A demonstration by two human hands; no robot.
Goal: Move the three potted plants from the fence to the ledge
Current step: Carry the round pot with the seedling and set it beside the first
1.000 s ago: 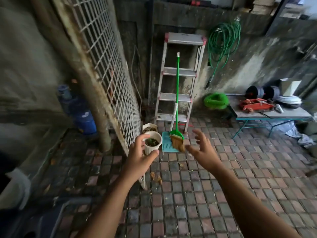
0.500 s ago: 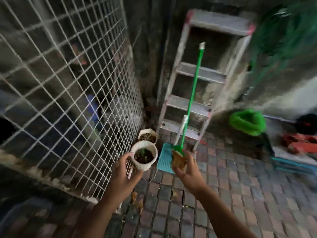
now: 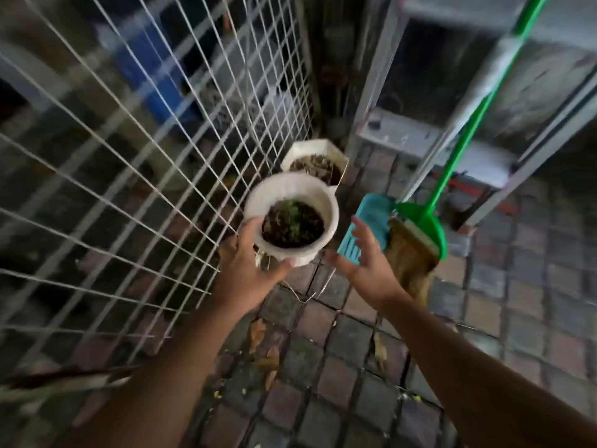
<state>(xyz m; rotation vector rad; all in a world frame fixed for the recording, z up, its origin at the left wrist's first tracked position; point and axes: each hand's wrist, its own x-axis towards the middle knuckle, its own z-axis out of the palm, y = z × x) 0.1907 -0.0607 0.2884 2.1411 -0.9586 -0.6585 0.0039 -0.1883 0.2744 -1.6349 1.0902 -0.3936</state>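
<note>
A round white pot with dark soil and a small green sprout hangs at the edge of the white wire mesh fence. My left hand is wrapped around the pot's lower left side, thumb under its front. My right hand hovers open just right of the pot, fingers spread, touching nothing. A second white pot, angular and filled with dry soil, sits just behind the first by the fence. No third pot or ledge is in view.
A green-handled broom and a teal dustpan lean against a metal stepladder right of the pots. A blue container stands behind the mesh. The ground is brick paving with dry leaves.
The view has closed in on the fence and pots. My left hand has kept its hold on the round pot; my right hand has come in beside it, still open.
</note>
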